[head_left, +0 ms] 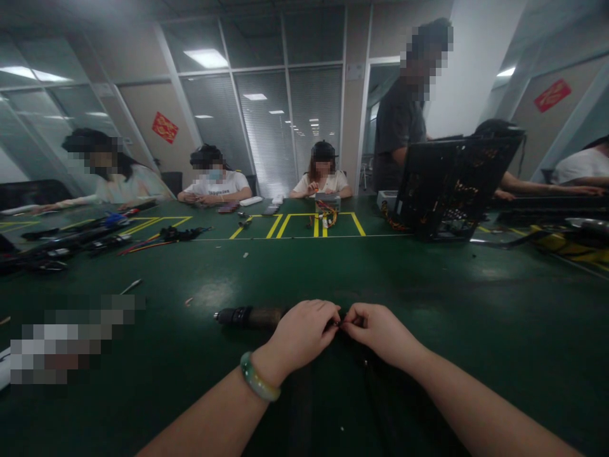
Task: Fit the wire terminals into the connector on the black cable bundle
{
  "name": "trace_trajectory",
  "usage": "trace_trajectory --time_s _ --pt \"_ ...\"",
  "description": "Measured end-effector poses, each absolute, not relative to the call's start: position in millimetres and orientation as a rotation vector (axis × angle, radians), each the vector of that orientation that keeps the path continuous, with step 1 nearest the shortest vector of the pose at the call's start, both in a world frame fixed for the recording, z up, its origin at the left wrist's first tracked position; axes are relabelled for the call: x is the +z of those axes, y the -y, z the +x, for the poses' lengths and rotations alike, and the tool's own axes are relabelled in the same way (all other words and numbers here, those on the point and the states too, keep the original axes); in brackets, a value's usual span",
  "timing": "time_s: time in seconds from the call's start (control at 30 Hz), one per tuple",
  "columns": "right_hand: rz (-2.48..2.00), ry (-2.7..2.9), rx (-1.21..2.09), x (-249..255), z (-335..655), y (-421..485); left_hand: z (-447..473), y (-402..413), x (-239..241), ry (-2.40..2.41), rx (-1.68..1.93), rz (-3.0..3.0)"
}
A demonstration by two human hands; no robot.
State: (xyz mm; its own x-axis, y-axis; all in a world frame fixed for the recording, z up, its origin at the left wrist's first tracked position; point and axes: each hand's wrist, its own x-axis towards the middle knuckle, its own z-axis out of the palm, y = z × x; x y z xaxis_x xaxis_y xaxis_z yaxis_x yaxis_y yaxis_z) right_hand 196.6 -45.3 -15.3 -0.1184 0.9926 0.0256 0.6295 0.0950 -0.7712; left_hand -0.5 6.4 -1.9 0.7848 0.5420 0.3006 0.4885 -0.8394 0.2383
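Note:
My left hand (304,331) and my right hand (378,331) meet over the green table, their fingertips almost touching. Each is closed in a pinch around something small and dark between them, too small to make out. A bracelet (258,378) circles my left wrist. Behind and left of my left hand lies a dark cylindrical tool (247,317), apparently a power drill, its metal tip pointing left. My left hand hides its other end. Dark, thin shapes below my hands blend into the table and cannot be identified.
The green table (228,381) bears yellow tape rectangles. At the back right stands a black computer case (451,184); a power supply with cables (328,204) lies at the back middle. Cables and black parts (176,233) lie left. Several people sit around; one person (399,114) stands behind the case.

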Motion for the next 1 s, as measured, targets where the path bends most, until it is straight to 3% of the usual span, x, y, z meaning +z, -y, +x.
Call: trace_trajectory --time_s 1.0 --pt "-1.613 1.819 0.819 -12.7 195.8 45.3 -1.4 -5.3 -2.3 -0.855 0.566 2.796"
